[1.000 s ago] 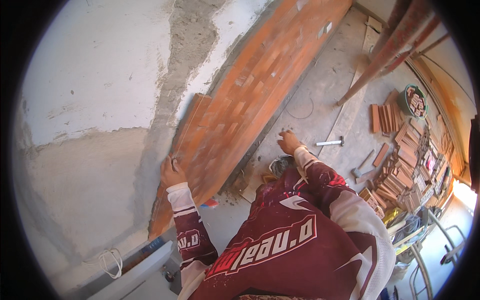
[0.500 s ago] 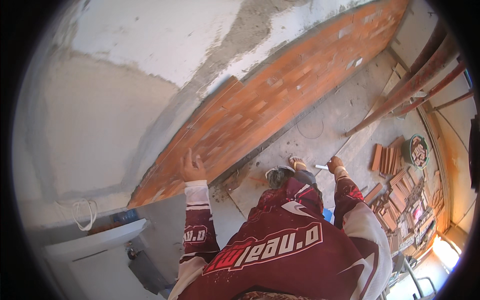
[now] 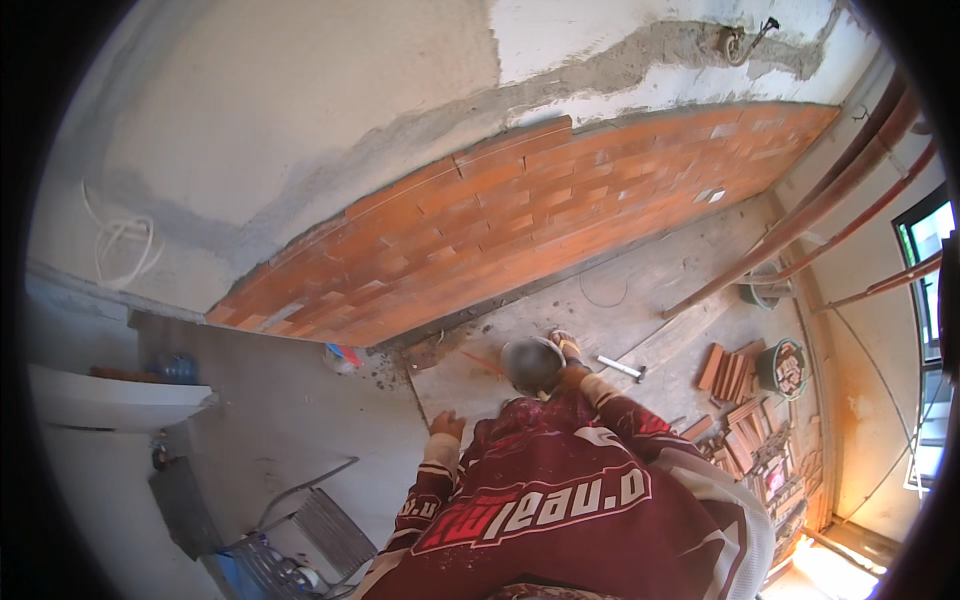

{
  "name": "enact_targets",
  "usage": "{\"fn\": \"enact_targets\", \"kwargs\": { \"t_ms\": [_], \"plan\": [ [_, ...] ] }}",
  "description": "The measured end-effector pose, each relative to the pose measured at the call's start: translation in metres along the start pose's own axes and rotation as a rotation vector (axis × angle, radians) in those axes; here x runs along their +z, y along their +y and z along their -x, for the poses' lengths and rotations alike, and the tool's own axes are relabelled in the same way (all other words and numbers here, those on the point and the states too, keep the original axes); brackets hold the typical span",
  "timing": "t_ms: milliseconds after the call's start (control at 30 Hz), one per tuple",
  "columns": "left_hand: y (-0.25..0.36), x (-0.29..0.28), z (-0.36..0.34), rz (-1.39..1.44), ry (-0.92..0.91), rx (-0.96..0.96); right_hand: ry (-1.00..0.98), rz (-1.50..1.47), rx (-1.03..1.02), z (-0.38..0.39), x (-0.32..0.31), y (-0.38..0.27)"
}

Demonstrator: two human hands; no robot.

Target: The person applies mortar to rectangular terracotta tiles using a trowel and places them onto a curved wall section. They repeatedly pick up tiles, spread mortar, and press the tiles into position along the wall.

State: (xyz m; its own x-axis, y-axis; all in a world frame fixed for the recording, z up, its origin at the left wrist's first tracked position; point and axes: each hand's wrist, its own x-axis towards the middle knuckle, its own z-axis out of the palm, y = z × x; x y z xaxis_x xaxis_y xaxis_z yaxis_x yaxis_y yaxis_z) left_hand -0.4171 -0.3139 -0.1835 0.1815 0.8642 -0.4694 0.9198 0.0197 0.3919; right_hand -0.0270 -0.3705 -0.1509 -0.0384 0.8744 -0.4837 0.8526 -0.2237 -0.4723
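Observation:
A dark round bucket (image 3: 530,366), somewhat blurred, is in front of me beside my sandalled foot (image 3: 565,342). My right hand (image 3: 574,378) is at its right rim and appears closed on it, though the fingers are partly hidden. My left hand (image 3: 447,425) hangs low over the floor left of the bucket, fingers apart and holding nothing. On the floor to the right of my right hand lies a hammer (image 3: 622,368) with a white handle. Beyond the bucket, orange brick tiles (image 3: 480,215) cover the lower part of the wall, with a string along their upper edge.
Stacked brick tiles (image 3: 730,370) and a green tub of tile pieces (image 3: 783,368) stand at right. Red-brown poles (image 3: 760,252) slant across the far right. A folding chair (image 3: 320,535) and a white counter (image 3: 110,400) are at left; a coiled white cable (image 3: 125,250) hangs on the wall.
My left hand has come down from the tiled wall. My right hand has let go of the white-handled hammer, which now lies on the floor, and has moved left to the bucket.

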Motion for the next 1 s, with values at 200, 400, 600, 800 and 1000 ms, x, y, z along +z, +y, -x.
{"fn": "enact_targets", "kwargs": {
  "t_ms": [200,400,600,800,1000],
  "plan": [
    [-0.175,0.124,0.056,0.172,-0.461,0.34,-0.054,-0.257,0.314,0.071,0.034,-0.006],
    [-0.125,0.092,0.077,0.24,-0.799,0.039,-0.129,-0.766,0.529,0.127,0.102,0.052],
    [-0.066,0.034,0.065,0.614,-0.719,-0.347,-0.307,-0.174,0.453,0.059,0.071,0.054],
    [-0.007,0.031,0.047,0.995,-0.263,-0.691,0.444,-0.333,0.01,-0.011,-0.064,-0.021],
    [0.032,0.06,0.016,1.104,-0.186,-0.593,0.748,-0.486,-0.185,-0.057,-0.229,-0.033]
  ]
}}
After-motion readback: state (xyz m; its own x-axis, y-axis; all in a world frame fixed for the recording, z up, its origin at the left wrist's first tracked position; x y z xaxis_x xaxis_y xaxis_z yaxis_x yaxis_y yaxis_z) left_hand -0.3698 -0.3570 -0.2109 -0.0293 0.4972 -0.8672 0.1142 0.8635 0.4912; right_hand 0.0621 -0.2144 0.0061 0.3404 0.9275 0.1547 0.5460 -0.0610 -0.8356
